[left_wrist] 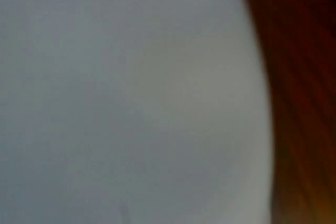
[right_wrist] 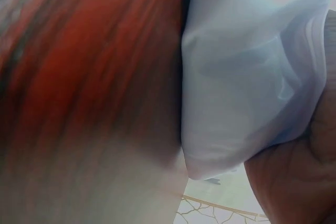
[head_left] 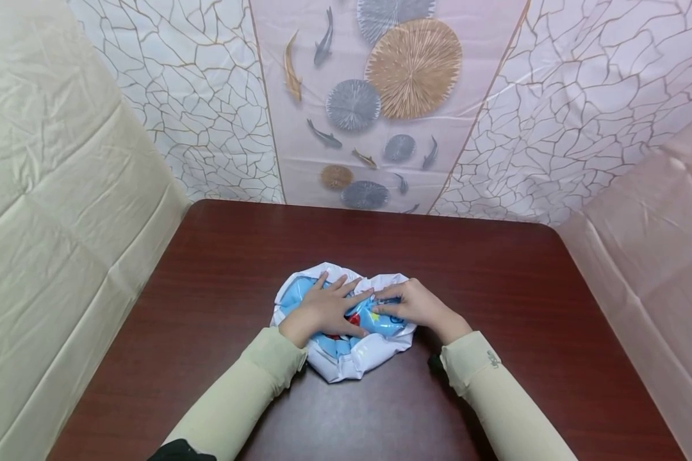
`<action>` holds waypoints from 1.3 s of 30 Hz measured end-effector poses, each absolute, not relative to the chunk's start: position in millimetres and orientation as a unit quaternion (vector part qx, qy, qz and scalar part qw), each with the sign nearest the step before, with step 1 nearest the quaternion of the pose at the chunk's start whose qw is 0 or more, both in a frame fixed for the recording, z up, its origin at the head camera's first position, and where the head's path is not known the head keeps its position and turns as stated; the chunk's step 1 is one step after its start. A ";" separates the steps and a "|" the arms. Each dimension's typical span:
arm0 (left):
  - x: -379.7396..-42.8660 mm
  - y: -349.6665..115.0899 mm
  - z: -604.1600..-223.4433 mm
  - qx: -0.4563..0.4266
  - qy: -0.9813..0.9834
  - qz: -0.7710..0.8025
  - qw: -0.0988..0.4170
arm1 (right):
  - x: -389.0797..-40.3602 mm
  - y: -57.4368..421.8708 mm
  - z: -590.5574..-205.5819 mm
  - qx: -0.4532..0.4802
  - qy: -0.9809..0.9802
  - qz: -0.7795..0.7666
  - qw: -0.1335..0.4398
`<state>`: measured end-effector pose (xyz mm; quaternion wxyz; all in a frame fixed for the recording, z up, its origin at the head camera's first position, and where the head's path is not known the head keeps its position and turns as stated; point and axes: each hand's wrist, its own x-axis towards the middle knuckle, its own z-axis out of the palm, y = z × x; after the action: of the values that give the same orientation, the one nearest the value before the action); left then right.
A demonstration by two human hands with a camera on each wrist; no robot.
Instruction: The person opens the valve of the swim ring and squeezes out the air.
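Note:
A slack, puffy plastic inflatable, white around the outside and blue with red and yellow print in the middle, lies crumpled on the table. My left hand rests on its blue part, fingers spread and palm down. On the right side, my right hand pinches the blue plastic between thumb and fingers, close to the left fingertips. The right wrist view shows the bulging white edge with part of the hand beside it. White plastic fills most of the left wrist view, blurred.
The dark reddish-brown table has rounded far corners. Behind it hangs a patterned cloth with gold lines and round motifs. Cream fabric stands along the left side, and paler fabric along the right.

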<state>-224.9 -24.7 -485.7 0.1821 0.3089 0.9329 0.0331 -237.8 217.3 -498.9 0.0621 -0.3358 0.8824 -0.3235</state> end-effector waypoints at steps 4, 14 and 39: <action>-225.4 -24.9 -484.7 0.309 0.933 0.035 0.182 | -237.7 217.4 -497.7 -0.331 0.884 -0.324 0.065; -225.3 -24.9 -487.3 0.310 0.932 0.040 0.184 | -236.3 217.0 -498.9 -0.328 0.884 -0.325 0.070; -224.2 -24.3 -489.0 0.310 0.935 0.030 0.171 | -235.4 217.3 -495.5 -0.360 0.877 -0.314 0.054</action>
<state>-224.2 -24.3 -489.0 0.1712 0.3098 0.9348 0.0303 -235.4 217.3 -495.5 0.0542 -0.3597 0.8771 -0.3137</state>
